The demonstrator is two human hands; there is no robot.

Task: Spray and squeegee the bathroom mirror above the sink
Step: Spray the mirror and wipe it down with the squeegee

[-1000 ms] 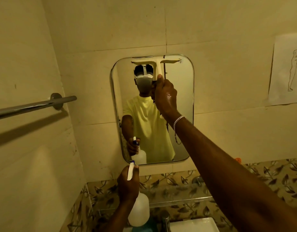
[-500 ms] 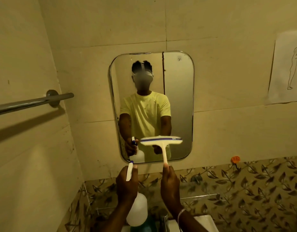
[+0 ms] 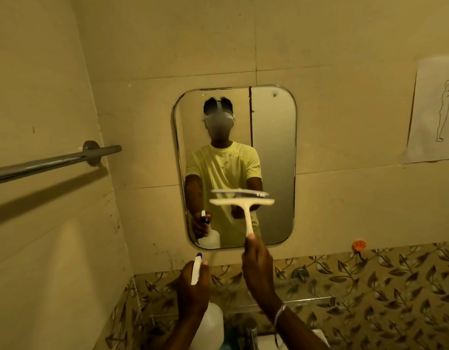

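Observation:
The mirror [image 3: 272, 152] with rounded corners hangs on the tiled wall in front of me. My right hand [image 3: 257, 270] grips the handle of a white squeegee [image 3: 243, 205], whose blade lies level across the mirror's lower part. Whether the blade touches the glass I cannot tell. My left hand [image 3: 194, 290] holds a white spray bottle [image 3: 212, 322] by its neck, below the mirror's lower left corner, with its blue-tipped nozzle [image 3: 196, 267] pointing up. The mirror reflects both hands and both tools.
A chrome towel bar [image 3: 51, 162] juts from the left wall at chest height. A paper drawing [image 3: 435, 117] is stuck on the right wall. An orange hook [image 3: 358, 245] sits above leaf-patterned tiles. A tap [image 3: 251, 332] and the white sink's edge [image 3: 319, 334] lie below.
My right hand has drawn the squeegee from the mirror's top edge down to its lower part. In the last half second it hardly moved. The left hand and bottle stayed put.

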